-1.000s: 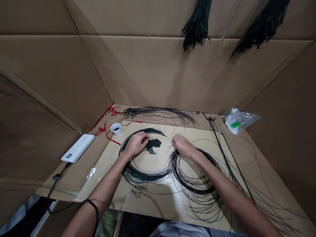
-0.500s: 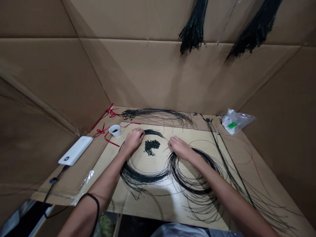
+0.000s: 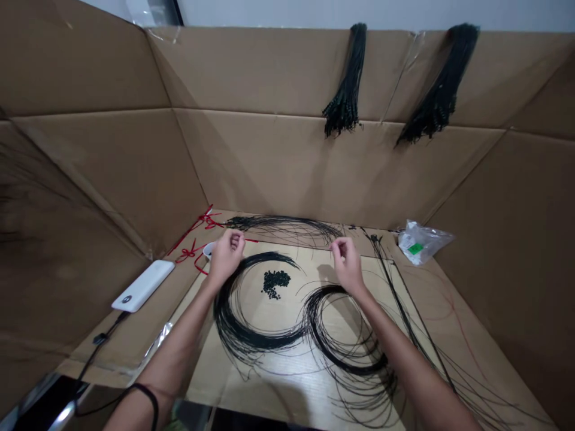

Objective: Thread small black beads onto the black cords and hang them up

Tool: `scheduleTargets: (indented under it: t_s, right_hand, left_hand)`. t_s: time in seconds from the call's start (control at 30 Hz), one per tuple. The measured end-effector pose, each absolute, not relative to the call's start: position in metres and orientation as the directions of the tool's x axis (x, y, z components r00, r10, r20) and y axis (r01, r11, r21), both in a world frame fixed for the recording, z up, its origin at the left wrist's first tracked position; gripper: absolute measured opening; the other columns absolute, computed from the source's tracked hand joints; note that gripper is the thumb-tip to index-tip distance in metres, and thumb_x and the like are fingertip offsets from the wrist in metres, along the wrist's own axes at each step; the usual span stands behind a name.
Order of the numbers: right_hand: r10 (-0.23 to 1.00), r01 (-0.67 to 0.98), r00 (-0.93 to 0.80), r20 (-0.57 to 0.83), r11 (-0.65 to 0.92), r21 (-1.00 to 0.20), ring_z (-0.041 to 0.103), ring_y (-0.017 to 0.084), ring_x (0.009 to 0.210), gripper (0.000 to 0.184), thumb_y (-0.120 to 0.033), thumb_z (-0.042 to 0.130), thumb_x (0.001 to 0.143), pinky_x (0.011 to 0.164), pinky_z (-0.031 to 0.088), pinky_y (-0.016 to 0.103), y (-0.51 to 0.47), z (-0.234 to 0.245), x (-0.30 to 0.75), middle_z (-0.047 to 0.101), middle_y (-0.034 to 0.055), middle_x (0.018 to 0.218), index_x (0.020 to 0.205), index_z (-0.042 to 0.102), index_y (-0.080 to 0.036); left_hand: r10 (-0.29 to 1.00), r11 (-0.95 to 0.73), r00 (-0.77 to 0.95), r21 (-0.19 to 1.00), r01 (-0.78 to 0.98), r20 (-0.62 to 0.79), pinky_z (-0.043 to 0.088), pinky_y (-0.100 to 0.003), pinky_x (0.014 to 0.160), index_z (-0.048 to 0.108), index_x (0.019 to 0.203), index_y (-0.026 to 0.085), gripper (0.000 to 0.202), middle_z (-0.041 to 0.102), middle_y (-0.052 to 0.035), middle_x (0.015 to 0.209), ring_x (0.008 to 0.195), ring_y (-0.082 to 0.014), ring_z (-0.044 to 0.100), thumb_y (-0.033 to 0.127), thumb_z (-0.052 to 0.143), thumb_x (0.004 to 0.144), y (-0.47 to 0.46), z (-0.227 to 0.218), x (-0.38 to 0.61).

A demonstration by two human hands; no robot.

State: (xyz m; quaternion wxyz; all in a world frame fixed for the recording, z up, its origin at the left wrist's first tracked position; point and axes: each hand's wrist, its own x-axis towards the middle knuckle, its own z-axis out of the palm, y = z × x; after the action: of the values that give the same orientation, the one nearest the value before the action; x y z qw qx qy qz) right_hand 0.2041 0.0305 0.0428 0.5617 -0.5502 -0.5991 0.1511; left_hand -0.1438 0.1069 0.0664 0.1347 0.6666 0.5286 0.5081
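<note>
Black wire coils (image 3: 245, 334), left hand (image 3: 226, 258) and right hand (image 3: 347, 266) held above, fingers (image 3: 235, 240) pinched

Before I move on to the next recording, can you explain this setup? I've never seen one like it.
The view comes from a camera worn on a person's head, looking forward and down, so two bare forearms enter from below. The left hand and right hand are raised over a light wooden board, fingers pinched; anything held is too thin to see. On the board lie two coils of thin black cord and a pile of small black pieces. Black bundles hang on the cardboard wall beyond.
</note>
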Motion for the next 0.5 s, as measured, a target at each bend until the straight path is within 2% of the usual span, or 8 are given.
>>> scheduleTargets:
  t_s: [0.1,0.17,0.27,0.33,0.4,0.47,0.5]
  right_hand:
    - [0.757,0.448,0.320,0.570,0.409,-0.795,0.063,0.023,0.082,0.019,-0.044,0.055,0.106,0.076,0.052,0.036,0.031,0.093,0.223,0.066,0.0058,0.092,0.103,0.054,-0.026]
    - [0.670,0.409,0.376,0.640,0.500,-0.763,0.058,0.019,0.069,0.020,-0.044,0.060,0.104,0.064,0.047,0.033,0.028,0.133,0.236,0.065,0.0031,0.087,0.101,0.055,-0.024]
    - [0.486,0.407,0.428,0.762,0.649,-0.643,0.052,0.015,0.060,0.021,-0.043,0.064,0.105,0.055,0.041,0.029,0.017,0.191,0.247,0.064,0.0012,0.086,0.098,0.055,-0.025]
    - [0.406,0.441,0.390,0.826,0.705,-0.555,0.052,0.012,0.057,0.023,-0.044,0.064,0.106,0.052,0.039,0.027,0.008,0.223,0.249,0.064,0.0003,0.085,0.098,0.056,-0.024]
    - [0.430,0.461,0.229,0.873,0.742,-0.487,0.056,0.010,0.057,0.023,-0.041,0.067,0.106,0.052,0.043,0.026,-0.001,0.252,0.250,0.066,0.0004,0.086,0.100,0.056,-0.022]
    - [0.310,0.495,0.226,0.924,0.780,-0.383,0.058,0.008,0.057,0.021,-0.038,0.064,0.108,0.053,0.046,0.025,-0.008,0.279,0.252,0.066,-0.0005,0.086,0.099,0.056,-0.021]
    - [0.255,0.489,0.245,0.935,0.801,-0.347,0.060,0.006,0.059,0.019,-0.037,0.060,0.110,0.055,0.048,0.024,-0.012,0.292,0.254,0.066,-0.0006,0.088,0.101,0.055,-0.021]
  left_hand:
    - [0.800,-0.455,-0.144,0.744,0.489,0.583,0.061,-0.030,0.067,0.071,0.104,0.021,0.017,0.076,-0.0040,0.085,0.067,-0.0165,0.071,0.034,0.067,0.094,0.094,0.119,-0.154]
    - [0.753,-0.532,-0.241,0.782,0.324,0.613,0.063,-0.030,0.067,0.076,0.101,0.017,0.019,0.077,-0.0041,0.080,0.065,-0.0152,0.071,0.032,0.075,0.090,0.081,0.160,-0.161]
    - [0.673,-0.659,-0.295,0.731,0.177,0.678,0.063,-0.024,0.064,0.076,0.095,0.013,0.026,0.076,-0.0032,0.079,0.062,-0.0106,0.070,0.035,0.085,0.084,0.057,0.221,-0.167]
    - [0.601,-0.739,-0.331,0.663,0.117,0.728,0.063,-0.020,0.067,0.072,0.093,0.012,0.029,0.075,-0.0016,0.081,0.065,-0.0079,0.072,0.036,0.085,0.086,0.040,0.257,-0.165]
    - [0.577,-0.771,-0.315,0.630,0.095,0.754,0.062,-0.023,0.082,0.070,0.104,0.011,0.028,0.076,0.0009,0.092,0.087,-0.0098,0.079,0.036,0.075,0.094,0.027,0.287,-0.162]
    - [0.565,-0.771,-0.318,0.624,0.123,0.761,0.059,-0.036,0.091,0.067,0.116,0.013,0.033,0.075,0.0046,0.104,0.114,-0.0180,0.078,0.041,0.062,0.101,0.018,0.309,-0.163]
    - [0.537,-0.761,-0.390,0.629,0.157,0.748,0.057,-0.042,0.091,0.066,0.120,0.014,0.036,0.074,0.0057,0.106,0.121,-0.0233,0.076,0.044,0.058,0.102,0.016,0.317,-0.167]
